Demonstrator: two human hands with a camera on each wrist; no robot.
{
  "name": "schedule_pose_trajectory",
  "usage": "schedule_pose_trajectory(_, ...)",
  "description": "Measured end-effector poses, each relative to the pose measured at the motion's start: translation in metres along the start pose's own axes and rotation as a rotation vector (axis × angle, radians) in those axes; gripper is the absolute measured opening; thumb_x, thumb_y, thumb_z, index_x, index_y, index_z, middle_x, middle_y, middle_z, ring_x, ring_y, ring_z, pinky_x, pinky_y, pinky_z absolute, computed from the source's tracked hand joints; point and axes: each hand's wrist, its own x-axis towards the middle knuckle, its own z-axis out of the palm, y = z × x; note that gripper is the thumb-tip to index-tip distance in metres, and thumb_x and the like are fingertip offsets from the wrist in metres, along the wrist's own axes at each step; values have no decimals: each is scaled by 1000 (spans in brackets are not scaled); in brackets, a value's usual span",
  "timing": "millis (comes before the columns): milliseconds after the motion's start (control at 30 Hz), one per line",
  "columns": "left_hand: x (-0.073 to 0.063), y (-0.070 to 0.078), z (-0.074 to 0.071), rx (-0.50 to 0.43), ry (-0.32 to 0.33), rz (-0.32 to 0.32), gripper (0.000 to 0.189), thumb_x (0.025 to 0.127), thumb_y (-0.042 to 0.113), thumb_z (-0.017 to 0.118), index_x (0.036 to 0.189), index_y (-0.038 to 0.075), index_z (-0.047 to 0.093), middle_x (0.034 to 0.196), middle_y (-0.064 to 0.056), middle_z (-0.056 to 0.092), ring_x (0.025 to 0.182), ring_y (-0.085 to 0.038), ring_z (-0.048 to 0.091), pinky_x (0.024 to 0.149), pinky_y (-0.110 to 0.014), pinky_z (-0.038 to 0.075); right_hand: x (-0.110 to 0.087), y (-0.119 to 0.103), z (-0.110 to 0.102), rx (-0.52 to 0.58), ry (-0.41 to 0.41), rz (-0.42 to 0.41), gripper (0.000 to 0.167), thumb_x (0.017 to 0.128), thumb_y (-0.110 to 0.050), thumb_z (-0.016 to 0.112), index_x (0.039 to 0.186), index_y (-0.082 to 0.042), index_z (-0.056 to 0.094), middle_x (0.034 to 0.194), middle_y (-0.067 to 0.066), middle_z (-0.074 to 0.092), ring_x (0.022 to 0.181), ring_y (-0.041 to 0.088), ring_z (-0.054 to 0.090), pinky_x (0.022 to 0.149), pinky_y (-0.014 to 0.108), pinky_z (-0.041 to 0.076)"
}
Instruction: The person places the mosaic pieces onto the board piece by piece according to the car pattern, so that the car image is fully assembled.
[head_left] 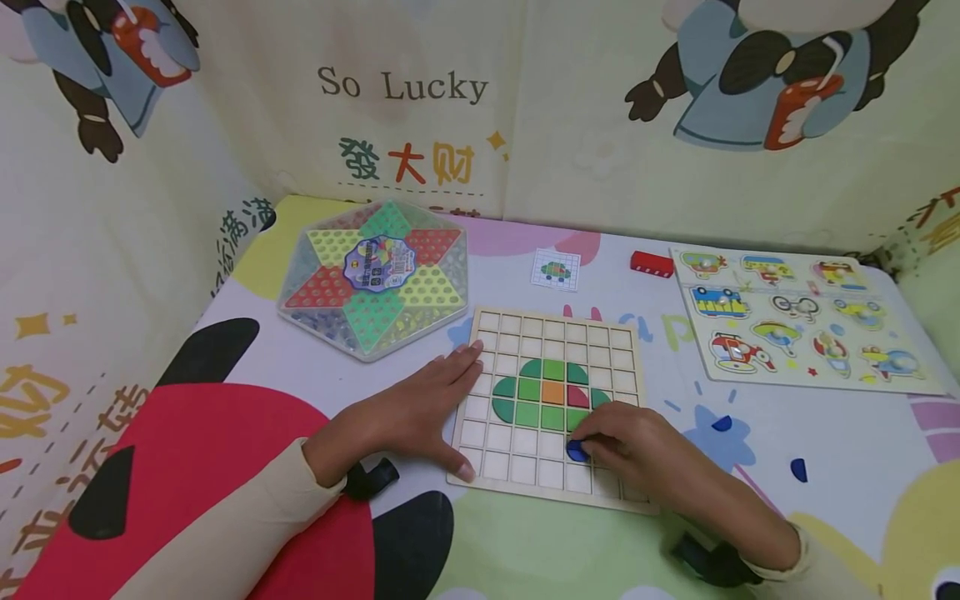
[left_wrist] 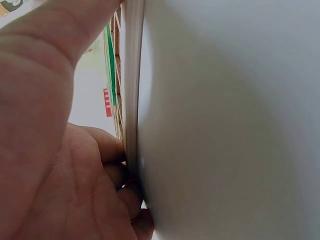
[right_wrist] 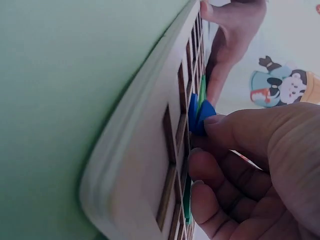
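A wooden grid board (head_left: pixel 498 466) lies on the table with a shape of flat pieces in its middle cells: dark green rounded pieces (head_left: pixel 504 387), light green squares (head_left: pixel 553 369), an orange square (head_left: pixel 552 392) and a red piece (head_left: pixel 577 396). My left hand (head_left: pixel 412 412) rests along the board's left edge, fingers and thumb spread. My right hand (head_left: pixel 637 442) pinches a blue rounded piece (right_wrist: pixel 204 117) between thumb and finger at a cell just below the green rows. In the right wrist view, more blue shows beside it; whether that is a second piece I cannot tell.
Two loose blue pieces (head_left: pixel 798 470) lie right of the board. Behind it are a small pattern card (head_left: pixel 556 270) and a red block (head_left: pixel 652 264). A hexagonal checkers board (head_left: pixel 372 279) stands back left, a vehicle puzzle board (head_left: pixel 810 321) back right.
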Motion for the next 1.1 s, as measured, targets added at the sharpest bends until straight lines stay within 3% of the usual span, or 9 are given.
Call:
schedule_pose_trajectory(133, 0, 0, -1, 1, 0, -3, 127, 64, 61, 82, 154, 1, 15, 163, -10, 2, 148, -26, 0, 117, -45, 11, 2, 0, 1, -25, 8, -23, 20, 81, 2, 76, 94, -14, 75, 93, -12, 66, 86, 5, 61, 75, 26, 55)
schedule_pose_trajectory(400, 0, 0, -1, 2, -2, -2, 127, 64, 61, 82, 155, 1, 16, 163, -10, 2, 148, -26, 0, 117, -45, 11, 2, -2, -1, -65, -29, 59, 19, 84, -5, 76, 99, -16, 75, 95, -13, 60, 86, 2, 58, 74, 23, 54)
schedule_pose_trajectory(900, 1, -2, 0, -2, 0, 9, 127, 64, 61, 82, 154, 1, 16, 163, -10, 2, 148, -27, 0, 117, -46, 11, 1, -1, -3, -2, -63, 55, 20, 87, -3, 73, 103, -15, 74, 100, -12, 64, 89, 3, 59, 76, 24, 54)
schedule_pose_trajectory(1100, 0, -1, 0, -2, -1, 3, 127, 64, 61, 82, 154, 1, 15, 163, -10, 2, 148, -26, 0, 117, -45, 12, -6, 1, -19, -18, -10, 64, 30, 86, 0, 72, 112, -14, 70, 103, -9, 64, 79, 2, 53, 64, 20, 50)
